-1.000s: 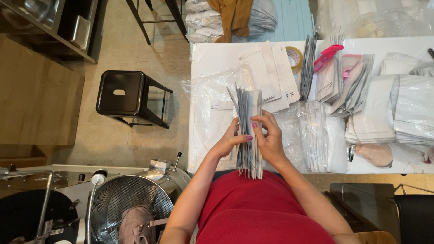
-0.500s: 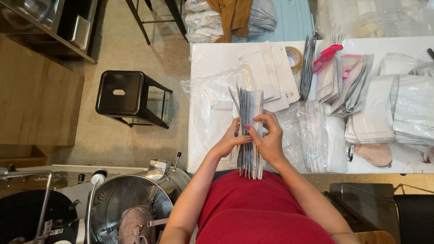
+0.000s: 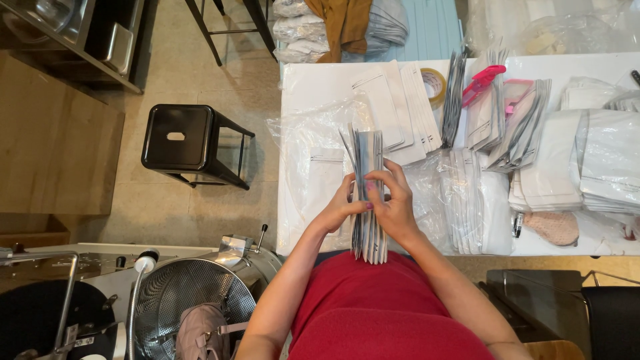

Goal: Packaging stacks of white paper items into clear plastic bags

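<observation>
Both my hands hold an upright stack of flat grey-and-white pouches [image 3: 369,150] over the near edge of a white table [image 3: 313,83]. My left hand [image 3: 343,207] grips the stack from the left side. On the right side, my right hand [image 3: 395,200] has its fingers curled over the pouch edges. The stack fans a little at its top and reaches down to my red shirt.
More pouches lie in piles: white ones [image 3: 400,107] behind the stack, clear-bagged bundles [image 3: 473,200] to the right, several further right. A tape roll [image 3: 433,83] and pink scissors [image 3: 485,79] sit at the back. A black stool [image 3: 180,137] stands left; a metal drum [image 3: 193,300] below.
The hands have shifted slightly on the stack, with the right fingers moving across the pouch edges. The stack stays in the same place.
</observation>
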